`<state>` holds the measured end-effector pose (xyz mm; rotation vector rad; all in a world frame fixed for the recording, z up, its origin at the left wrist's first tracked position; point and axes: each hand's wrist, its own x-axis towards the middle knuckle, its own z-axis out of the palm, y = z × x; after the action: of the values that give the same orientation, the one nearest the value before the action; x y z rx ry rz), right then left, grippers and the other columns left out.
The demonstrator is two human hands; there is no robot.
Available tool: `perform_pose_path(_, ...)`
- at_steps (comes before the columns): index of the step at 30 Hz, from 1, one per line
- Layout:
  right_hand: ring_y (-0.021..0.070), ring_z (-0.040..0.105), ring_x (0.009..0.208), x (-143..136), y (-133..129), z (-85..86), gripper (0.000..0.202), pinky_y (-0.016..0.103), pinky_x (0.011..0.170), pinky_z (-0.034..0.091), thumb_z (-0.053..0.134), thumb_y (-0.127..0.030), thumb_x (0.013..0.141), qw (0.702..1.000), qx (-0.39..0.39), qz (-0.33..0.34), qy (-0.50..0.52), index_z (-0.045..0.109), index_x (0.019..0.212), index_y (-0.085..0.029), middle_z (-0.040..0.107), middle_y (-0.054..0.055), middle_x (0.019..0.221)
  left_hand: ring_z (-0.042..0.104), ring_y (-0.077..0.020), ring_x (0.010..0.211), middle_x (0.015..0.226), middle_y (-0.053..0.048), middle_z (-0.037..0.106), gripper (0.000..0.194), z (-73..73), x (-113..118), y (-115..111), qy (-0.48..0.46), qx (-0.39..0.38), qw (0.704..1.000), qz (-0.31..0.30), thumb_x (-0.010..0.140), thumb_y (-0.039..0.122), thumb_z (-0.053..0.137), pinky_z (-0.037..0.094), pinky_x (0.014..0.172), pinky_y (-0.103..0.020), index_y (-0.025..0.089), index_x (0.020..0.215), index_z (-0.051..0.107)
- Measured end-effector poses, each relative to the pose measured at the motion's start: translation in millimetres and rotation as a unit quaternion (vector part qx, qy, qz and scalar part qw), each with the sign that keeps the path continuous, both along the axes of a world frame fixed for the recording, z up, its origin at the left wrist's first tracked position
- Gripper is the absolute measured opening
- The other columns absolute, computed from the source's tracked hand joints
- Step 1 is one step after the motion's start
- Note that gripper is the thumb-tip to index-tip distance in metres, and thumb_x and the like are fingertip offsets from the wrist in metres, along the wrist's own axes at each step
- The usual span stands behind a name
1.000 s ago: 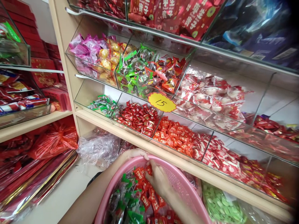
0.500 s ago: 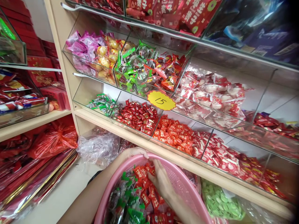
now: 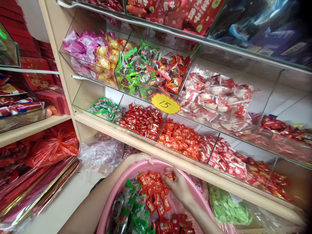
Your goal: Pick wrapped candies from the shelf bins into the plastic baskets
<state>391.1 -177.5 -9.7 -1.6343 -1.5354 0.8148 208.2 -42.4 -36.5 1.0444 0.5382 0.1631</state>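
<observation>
A pink plastic basket (image 3: 114, 191) sits below the candy shelf, tilted toward me. My left hand (image 3: 138, 158) grips its far rim, the fingers curled over the edge. Over the basket's right inner side, my right hand (image 3: 177, 183) has its fingers closed around an orange-red wrapped candy (image 3: 171, 176). Loose orange-red candies (image 3: 156, 190) lie below and left of those fingers. Green-and-clear wrapped candies (image 3: 133, 208) fill the left part of the basket, and darker red candies (image 3: 173, 224) lie at its near side.
In front, a wooden shelf (image 3: 136, 143) carries clear divided bins of red candies (image 3: 143, 122) and orange-red candies (image 3: 179, 136). A yellow tag (image 3: 165, 103) reads 15. Below stand a clear plastic bag (image 3: 101, 154) and green packets (image 3: 229, 206); red bags (image 3: 53, 146) lie left.
My right hand has moved right and slightly up inside the basket, uncovering more orange-red candies. My left hand stays on the rim. The view has shifted slightly.
</observation>
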Motion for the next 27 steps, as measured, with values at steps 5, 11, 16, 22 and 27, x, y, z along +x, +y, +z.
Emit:
perform_pose_path(5,0.0206,0.050,0.105,14.3,-11.0,-4.8,0.040,0.033,0.091,0.038,0.049,-0.015,0.066,0.998,-0.030,0.045,-0.039,0.050,0.106,-0.018,0.056,0.005,0.110,0.060,-0.0156,0.062,0.070,-0.004,0.067,0.032,-2.8,0.4,1.8,-0.007,0.013,1.000,0.010,0.059,0.019,0.060,0.045,0.061,-0.024,0.011,0.090,0.065)
perform_pose_path(11,0.0188,0.049,0.107,6.6,-9.8,-0.5,0.040,0.030,0.091,0.038,0.044,-0.018,0.076,0.986,0.028,0.080,-0.143,0.042,0.116,-0.020,0.053,0.006,0.114,0.059,-0.0147,0.063,0.074,-0.004,0.068,0.034,-0.6,0.6,0.0,-0.026,0.012,1.000,0.006,0.060,0.017,0.058,0.044,0.063,-0.024,0.011,0.092,0.065)
perform_pose_path(16,0.0192,0.056,0.089,-4.8,1.8,2.3,0.024,0.028,0.076,0.041,0.036,-0.019,0.083,0.967,0.037,0.058,-0.244,0.048,0.103,-0.018,0.059,0.009,0.099,0.060,-0.0150,0.061,0.075,-0.004,0.068,0.037,0.0,0.3,0.2,-0.011,0.007,1.000,0.009,0.059,0.019,0.059,0.044,0.060,-0.024,0.012,0.096,0.064)
perform_pose_path(22,0.0175,0.056,0.072,-12.4,11.8,-5.7,0.009,0.024,0.060,0.036,0.043,-0.016,0.078,0.954,-0.008,0.039,-0.299,0.051,0.083,-0.018,0.060,0.005,0.076,0.059,-0.0136,0.058,0.074,-0.004,0.068,0.037,0.5,1.2,0.4,-0.019,-0.003,1.000,-0.003,0.061,0.017,0.057,0.044,0.056,-0.022,0.012,0.096,0.064)
perform_pose_path(27,0.0130,0.053,0.060,-14.4,5.9,-1.9,0.007,0.022,0.052,0.030,0.042,-0.016,0.079,0.954,0.011,0.055,-0.293,0.046,0.076,-0.020,0.057,0.000,0.066,0.057,-0.0127,0.055,0.072,-0.004,0.068,0.034,1.6,1.1,-0.2,-0.009,-0.007,1.000,0.004,0.061,0.017,0.056,0.043,0.054,-0.022,0.011,0.093,0.065)
